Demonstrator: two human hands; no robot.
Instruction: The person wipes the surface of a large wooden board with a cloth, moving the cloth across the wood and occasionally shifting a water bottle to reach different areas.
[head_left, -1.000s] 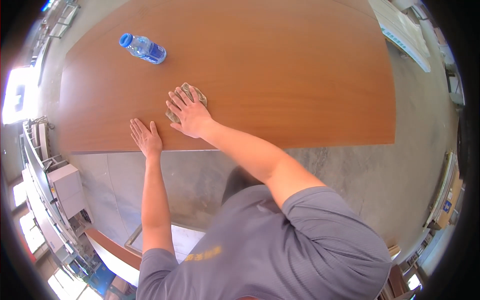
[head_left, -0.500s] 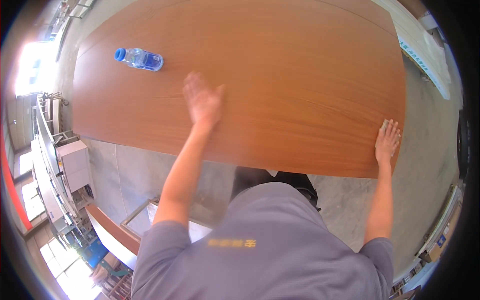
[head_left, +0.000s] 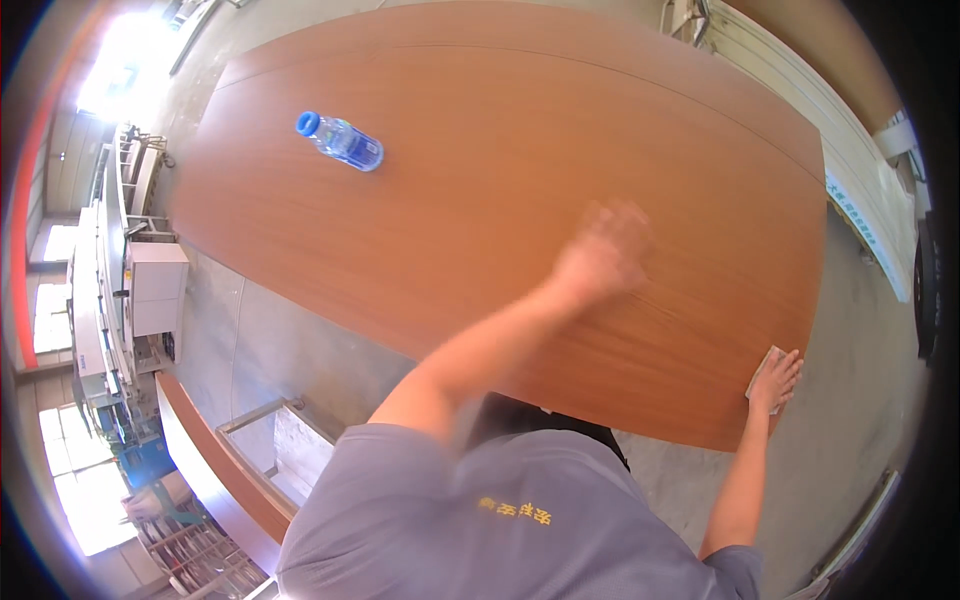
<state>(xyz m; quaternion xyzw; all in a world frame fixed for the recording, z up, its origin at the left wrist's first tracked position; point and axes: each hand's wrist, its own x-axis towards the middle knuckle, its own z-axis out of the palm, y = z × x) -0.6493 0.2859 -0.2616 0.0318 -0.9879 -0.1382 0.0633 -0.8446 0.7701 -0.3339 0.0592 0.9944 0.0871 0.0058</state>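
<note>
A wide board with a brown wood-grain face stretches out before me. Over its right half sweeps my left hand, bare and smeared by motion, its fingers stretched out and holding nothing. Whether its palm touches the board I cannot tell. At the board's near right corner my right hand presses on a thin pale pad, fingers laid over it and pointing away to the right. Most of the pad is hidden under the hand. A clear plastic bottle with a blue cap and blue label lies on its side farther left.
Stacked pale boards stand beyond the right edge. To the left are a white cabinet and long machinery. A brown-edged panel leans by a metal-framed box at lower left.
My left hand has swept to the right across the board. My view has turned, so the board and bottle appear shifted; my right hand remains on the pad at the corner.
</note>
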